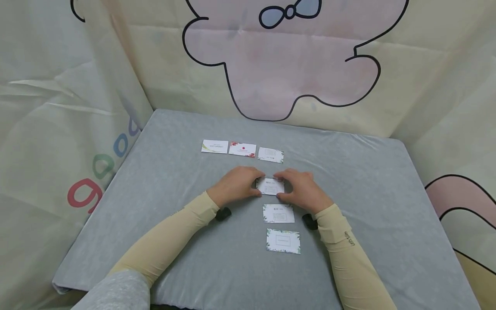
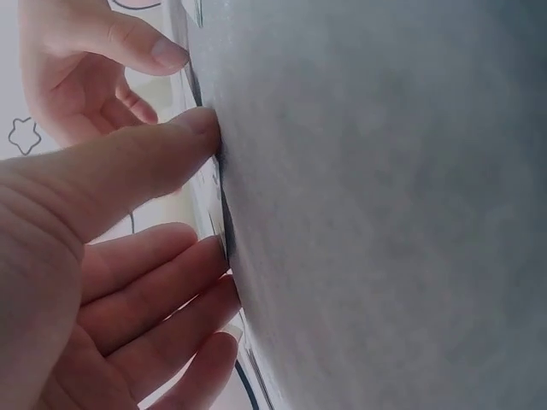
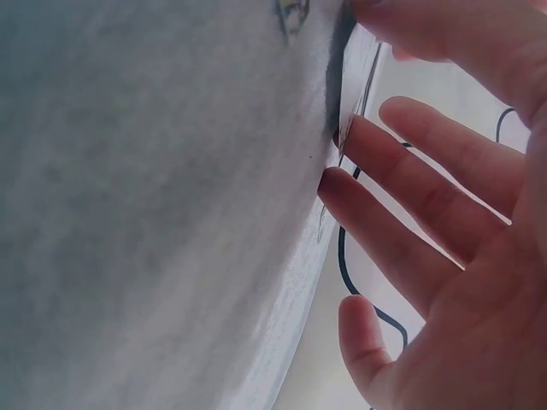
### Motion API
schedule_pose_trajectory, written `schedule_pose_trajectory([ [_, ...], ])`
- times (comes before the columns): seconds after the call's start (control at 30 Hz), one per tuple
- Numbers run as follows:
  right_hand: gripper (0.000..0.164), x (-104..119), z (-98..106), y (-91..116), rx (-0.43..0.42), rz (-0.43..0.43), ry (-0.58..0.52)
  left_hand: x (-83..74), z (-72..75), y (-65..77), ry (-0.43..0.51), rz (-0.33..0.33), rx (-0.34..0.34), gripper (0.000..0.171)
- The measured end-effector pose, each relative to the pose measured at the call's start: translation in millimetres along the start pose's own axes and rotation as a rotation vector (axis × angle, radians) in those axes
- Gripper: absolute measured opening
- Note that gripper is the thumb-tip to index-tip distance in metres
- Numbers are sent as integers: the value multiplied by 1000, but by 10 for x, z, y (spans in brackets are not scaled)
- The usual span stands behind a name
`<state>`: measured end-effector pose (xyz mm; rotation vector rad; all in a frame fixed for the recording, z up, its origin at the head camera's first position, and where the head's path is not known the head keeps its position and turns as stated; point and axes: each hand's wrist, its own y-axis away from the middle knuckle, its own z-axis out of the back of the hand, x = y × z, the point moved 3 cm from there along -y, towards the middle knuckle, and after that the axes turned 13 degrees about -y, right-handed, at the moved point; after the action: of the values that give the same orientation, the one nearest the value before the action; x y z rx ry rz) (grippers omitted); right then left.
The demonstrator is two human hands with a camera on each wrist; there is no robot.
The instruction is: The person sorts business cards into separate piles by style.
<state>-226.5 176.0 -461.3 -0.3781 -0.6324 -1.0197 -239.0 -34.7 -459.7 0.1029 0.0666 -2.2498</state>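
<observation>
A white card with printed text and leafy corners (image 1: pixel 270 186) lies level between my two hands over the grey table. My left hand (image 1: pixel 237 186) holds its left end, thumb at the near edge and fingertips at the far edge. At the other end my right hand (image 1: pixel 305 189) grips it the same way, thumb near and index finger far. In the right wrist view the card (image 3: pixel 352 73) shows as a thin edge with a dark shadow beneath it. The right hand's other fingers (image 3: pixel 402 248) are spread, with fingertips close to the cloth.
Nearer me lie two leafy cards, one (image 1: pixel 278 213) just below the held card and another (image 1: pixel 283 241) beneath that. Along the back are a green-striped card (image 1: pixel 215 146), a red-flowered card (image 1: pixel 242 149) and a leafy card (image 1: pixel 271 155). Grey cloth covers the table (image 1: pixel 174 142); printed curtains (image 1: pixel 310 77) surround it.
</observation>
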Motion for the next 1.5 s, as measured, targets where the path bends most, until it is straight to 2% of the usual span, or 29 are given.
schedule_pose_trajectory([
  [0.3, 59, 10, 58, -14, -9, 7, 36, 1, 54, -37, -17, -19, -41, 54],
  [0.47, 58, 9, 5, -16, -5, -2, 41, 29, 36, -14, 26, -11, -21, 53],
  [0.53, 58, -1, -7, -40, -10, -11, 48, 60, 28, -31, 15, -11, -14, 54],
  [0.63, 56, -29, 36, -149, -48, 5, 73, 147, 53, -144, -39, -3, -37, 55],
  [0.8, 56, -138, 176, -445, -104, 4, 69, 332, 116, -463, -157, 25, -84, 54],
  [1.03, 60, -328, 273, -714, -94, -81, 31, 469, 133, -769, -147, 41, -39, 54],
  [1.23, 58, -399, 288, -763, -92, -115, -7, 514, 63, -896, -130, 54, -28, 54],
  [1.5, 54, -401, 279, -834, -83, -134, 13, 556, 59, -932, -62, 75, 18, 57],
])
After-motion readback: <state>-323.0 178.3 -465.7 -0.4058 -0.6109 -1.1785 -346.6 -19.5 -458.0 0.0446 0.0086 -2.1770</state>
